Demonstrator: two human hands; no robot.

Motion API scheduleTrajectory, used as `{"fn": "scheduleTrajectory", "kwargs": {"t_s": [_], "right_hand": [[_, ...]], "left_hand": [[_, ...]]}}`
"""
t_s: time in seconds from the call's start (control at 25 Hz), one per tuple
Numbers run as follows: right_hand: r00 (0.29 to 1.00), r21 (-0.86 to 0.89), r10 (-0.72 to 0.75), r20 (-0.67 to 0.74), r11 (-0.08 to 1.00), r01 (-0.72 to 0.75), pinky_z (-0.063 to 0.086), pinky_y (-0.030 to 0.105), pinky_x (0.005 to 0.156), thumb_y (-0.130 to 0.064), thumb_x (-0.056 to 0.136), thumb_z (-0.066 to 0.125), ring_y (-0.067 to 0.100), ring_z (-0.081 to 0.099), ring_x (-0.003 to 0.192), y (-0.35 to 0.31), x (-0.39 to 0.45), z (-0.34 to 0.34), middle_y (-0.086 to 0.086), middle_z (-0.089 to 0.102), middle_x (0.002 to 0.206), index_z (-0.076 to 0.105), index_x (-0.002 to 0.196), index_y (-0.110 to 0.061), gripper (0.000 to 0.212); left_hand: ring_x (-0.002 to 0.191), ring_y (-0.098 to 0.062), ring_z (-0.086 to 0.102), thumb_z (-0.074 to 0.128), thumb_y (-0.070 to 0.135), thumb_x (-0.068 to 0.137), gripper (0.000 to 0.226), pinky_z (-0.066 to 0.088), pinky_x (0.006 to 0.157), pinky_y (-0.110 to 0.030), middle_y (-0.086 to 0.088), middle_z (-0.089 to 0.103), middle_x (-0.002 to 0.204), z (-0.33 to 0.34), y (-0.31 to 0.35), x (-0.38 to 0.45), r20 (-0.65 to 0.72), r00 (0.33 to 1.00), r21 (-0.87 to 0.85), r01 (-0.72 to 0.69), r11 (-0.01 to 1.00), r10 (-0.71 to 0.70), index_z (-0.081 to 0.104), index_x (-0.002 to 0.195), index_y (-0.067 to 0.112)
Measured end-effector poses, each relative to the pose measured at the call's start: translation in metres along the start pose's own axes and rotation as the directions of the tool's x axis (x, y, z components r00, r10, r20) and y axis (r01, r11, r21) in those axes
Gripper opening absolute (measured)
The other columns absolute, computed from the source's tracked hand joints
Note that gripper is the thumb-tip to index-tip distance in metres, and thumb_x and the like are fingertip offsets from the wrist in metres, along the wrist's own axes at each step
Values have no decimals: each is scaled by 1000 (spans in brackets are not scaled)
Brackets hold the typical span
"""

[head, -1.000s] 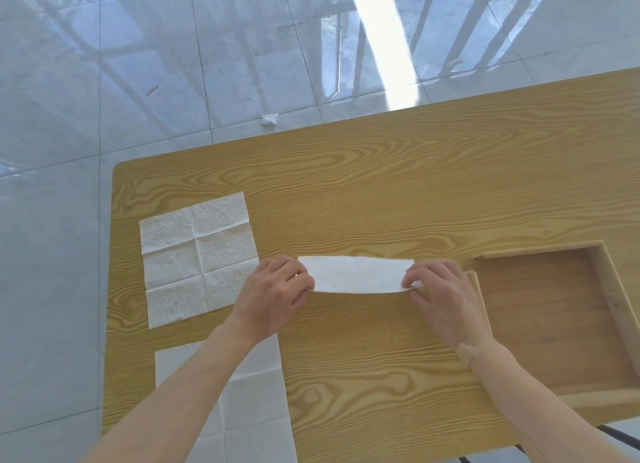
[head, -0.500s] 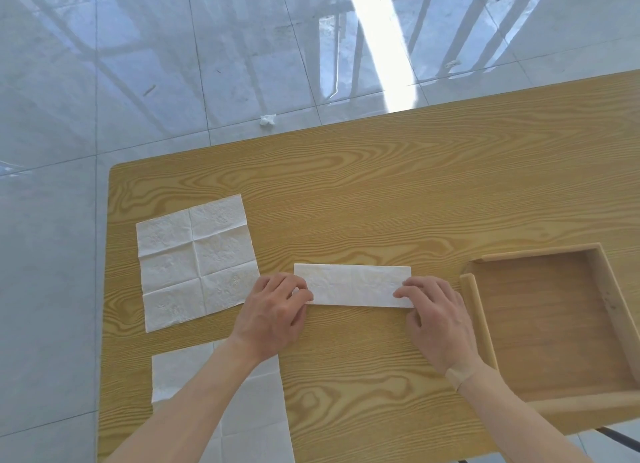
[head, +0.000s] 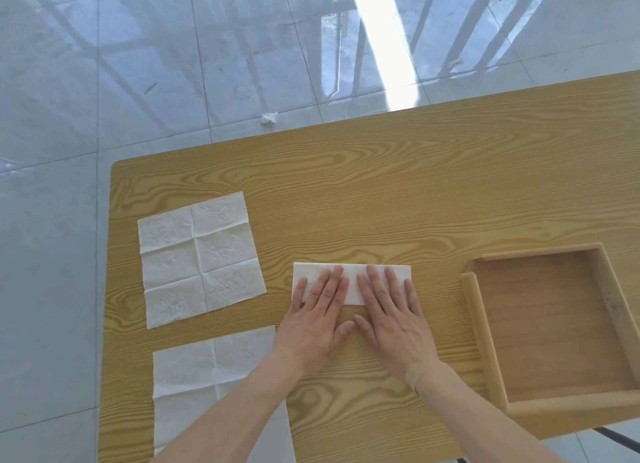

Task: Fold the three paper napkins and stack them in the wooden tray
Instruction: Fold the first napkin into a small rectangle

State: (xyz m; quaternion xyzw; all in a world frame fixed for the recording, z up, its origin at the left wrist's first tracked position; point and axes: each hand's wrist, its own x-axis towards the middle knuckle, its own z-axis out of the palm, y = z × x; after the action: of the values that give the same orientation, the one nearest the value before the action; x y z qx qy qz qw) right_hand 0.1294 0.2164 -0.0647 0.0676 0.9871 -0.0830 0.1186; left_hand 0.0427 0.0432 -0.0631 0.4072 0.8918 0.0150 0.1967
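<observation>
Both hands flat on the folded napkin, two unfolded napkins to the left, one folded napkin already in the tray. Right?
Not quite: the wooden tray holds no napkin in the head view. The rest stands: the left hand and right hand press flat on the folded napkin, with two unfolded napkins lying to the left.

wooden table [head: 381,185], three napkins [head: 199,258], tray [head: 485,341]
</observation>
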Motion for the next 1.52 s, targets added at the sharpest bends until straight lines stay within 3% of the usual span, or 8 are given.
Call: {"fn": "scheduleTrajectory", "kwargs": {"t_s": [0.32, 0.4, 0.48, 0.6, 0.68, 0.92, 1.28, 1.52], "right_hand": [[977, 83, 212, -15, 974, -210, 3, 49, 122, -63, 99, 12, 25, -6, 154, 23, -20, 9, -3, -3, 168, -1, 158, -22, 73], [974, 86, 226, -22, 971, -224, 6, 50, 122, -61, 100, 13, 26, -5, 154, 28, -24, 11, -4, -2, 168, 1, 159, -22, 72], [974, 87, 224, -24, 971, -221, 7, 50, 122, -60, 100, 13, 25, -5, 154, 29, -25, 11, -4, -1, 168, 1, 159, -21, 71], [975, 120, 214, -54, 971, -207, 6, 49, 123, -57, 101, 16, 25, -2, 154, 30, -27, 11, -1, 2, 168, 3, 159, -19, 70], [976, 145, 204, -72, 971, -193, 7, 49, 123, -54, 101, 20, 24, 1, 154, 32, -34, 12, 1, 6, 168, 6, 159, -16, 70], [959, 152, 273, -80, 954, -259, 6, 48, 124, -51, 101, 20, 23, 4, 154, 36, -56, 20, 4, 7, 168, 10, 158, -12, 70], [953, 138, 287, -97, 952, -273, 3, 45, 124, -51, 101, 20, 22, 4, 154, 34, -54, 22, 4, 10, 167, 14, 158, -13, 68], [953, 142, 285, -104, 952, -270, 5, 46, 124, -50, 101, 23, 22, 5, 154, 36, -54, 24, 3, 10, 167, 15, 158, -13, 68]], "left_hand": [[145, -14, -33, -6, 62, 95, 74, -26, 115, -42, 3, -39, 157, -8, -40, -20, 65, 992, -18, 109, 994, -108, -28, 150, 18], [146, -16, -32, -6, 63, 95, 75, -26, 115, -43, 3, -38, 158, -10, -44, -21, 70, 992, -24, 110, 994, -108, -27, 150, 18], [150, -21, -21, 2, 62, 97, 75, -18, 119, -47, 0, -24, 163, -14, -44, -19, 30, 995, -41, 97, 994, -95, -12, 156, 17], [148, -30, 23, 21, 54, 101, 67, 14, 120, -53, -7, 25, 163, -27, -43, -12, -108, 983, -148, 135, 980, -152, 31, 154, 13], [138, -28, 33, 38, 49, 100, 61, 24, 116, -49, -5, 39, 152, -38, -47, -2, -144, 961, -208, 206, 956, -238, 37, 150, 15], [121, -23, 33, 64, 44, 87, 51, 26, 106, -37, 2, 43, 128, -59, -55, 23, -86, 944, -208, 296, 932, -319, 51, 133, 26], [106, -18, 41, 60, 35, 86, 16, 27, 91, -35, 7, 45, 109, -68, -45, 28, 10, 925, -218, 372, 902, -379, 49, 98, 30], [82, -15, 54, 60, 16, 83, 22, 31, 78, -33, 11, 54, 87, -72, -37, 28, 24, 930, -374, 348, 860, -366, 46, 96, 26]]}}
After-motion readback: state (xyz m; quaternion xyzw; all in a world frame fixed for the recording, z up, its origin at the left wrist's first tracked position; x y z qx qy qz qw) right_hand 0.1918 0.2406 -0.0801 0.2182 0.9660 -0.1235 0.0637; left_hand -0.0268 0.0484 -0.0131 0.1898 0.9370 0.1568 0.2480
